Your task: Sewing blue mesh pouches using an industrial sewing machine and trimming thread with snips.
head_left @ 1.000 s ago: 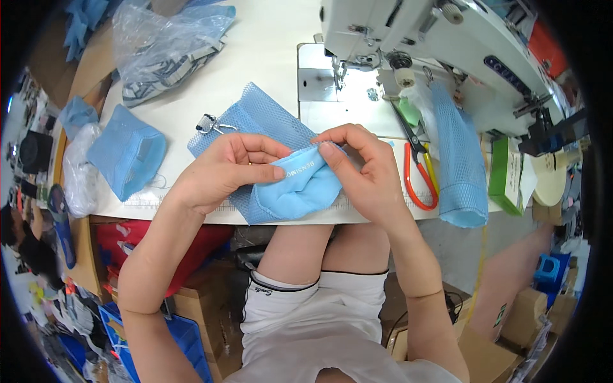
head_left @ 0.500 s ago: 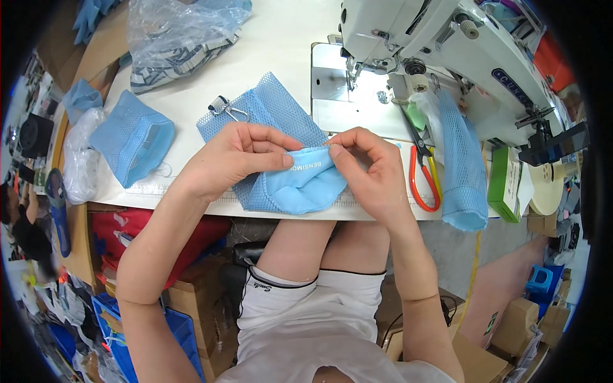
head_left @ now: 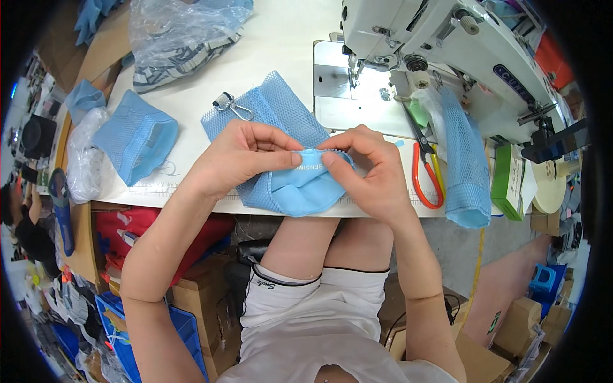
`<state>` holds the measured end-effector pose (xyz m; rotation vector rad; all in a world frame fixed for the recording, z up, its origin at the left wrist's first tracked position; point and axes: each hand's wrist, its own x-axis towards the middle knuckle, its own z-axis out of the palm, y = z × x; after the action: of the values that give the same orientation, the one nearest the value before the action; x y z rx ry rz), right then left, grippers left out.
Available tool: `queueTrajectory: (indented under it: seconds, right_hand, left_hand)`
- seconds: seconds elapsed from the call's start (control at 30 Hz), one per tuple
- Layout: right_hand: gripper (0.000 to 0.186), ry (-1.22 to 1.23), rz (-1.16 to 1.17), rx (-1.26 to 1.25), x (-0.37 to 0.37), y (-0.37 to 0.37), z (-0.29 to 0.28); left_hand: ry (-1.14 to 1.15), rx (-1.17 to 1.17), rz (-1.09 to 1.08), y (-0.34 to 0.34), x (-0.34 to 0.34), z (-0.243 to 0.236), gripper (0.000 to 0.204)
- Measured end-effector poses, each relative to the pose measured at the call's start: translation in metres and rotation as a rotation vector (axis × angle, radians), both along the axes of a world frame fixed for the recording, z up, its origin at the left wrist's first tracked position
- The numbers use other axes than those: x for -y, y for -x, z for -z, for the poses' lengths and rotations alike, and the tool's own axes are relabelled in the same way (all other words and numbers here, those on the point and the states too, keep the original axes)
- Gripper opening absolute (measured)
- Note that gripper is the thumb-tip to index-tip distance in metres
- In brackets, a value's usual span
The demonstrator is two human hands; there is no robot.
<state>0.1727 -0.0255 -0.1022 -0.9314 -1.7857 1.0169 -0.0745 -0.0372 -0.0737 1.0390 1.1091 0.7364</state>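
A light blue mesh pouch (head_left: 281, 115) with a smooth fabric end lies at the table's front edge, a silver carabiner clip (head_left: 241, 112) attached at its upper left. My left hand (head_left: 246, 150) pinches the seam of its smooth end between thumb and forefinger. Close beside it, my right hand (head_left: 367, 166) pinches the same seam farther right. White lettering on the fabric shows between the hands, partly under the right thumb. Red-handled scissors (head_left: 421, 169) lie to the right of my right hand.
A white sewing machine (head_left: 440, 45) with its light on stands at the back right. More blue mesh pieces lie left (head_left: 137, 137) and right (head_left: 466, 166). A clear plastic bag (head_left: 185, 38) sits at the back left, and a green box (head_left: 507, 182) at the right edge.
My right hand has slid left along the seam, closer to my left hand, and its thumb covers more of the lettering. Both hands keep pinching the pouch.
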Motion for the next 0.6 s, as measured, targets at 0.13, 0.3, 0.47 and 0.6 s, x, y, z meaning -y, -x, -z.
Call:
queueTrajectory:
  seconds: [0.13,0.3,0.47,0.6]
  right_hand:
    - [0.01,-0.004,-0.041,0.083,-0.0002,-0.0025,-0.002]
    - [0.01,0.048,-0.041,0.2,0.0016,-0.0027,-0.0072]
    - [0.009,-0.013,-0.058,0.19,0.0005,-0.0014,-0.0037]
    - [0.009,0.005,-0.058,0.224,0.0002,-0.0015,-0.0059]
  left_hand:
    - [-0.025,-0.019,0.008,-0.0009,0.0004,-0.0006,0.022]
    - [-0.036,-0.032,0.024,-0.0009,-0.0001,0.0004,0.021]
    - [-0.039,-0.012,0.065,0.0033,-0.0019,0.0014,0.022]
    - [-0.036,-0.018,0.084,0.0045,-0.0042,0.0012,0.023]
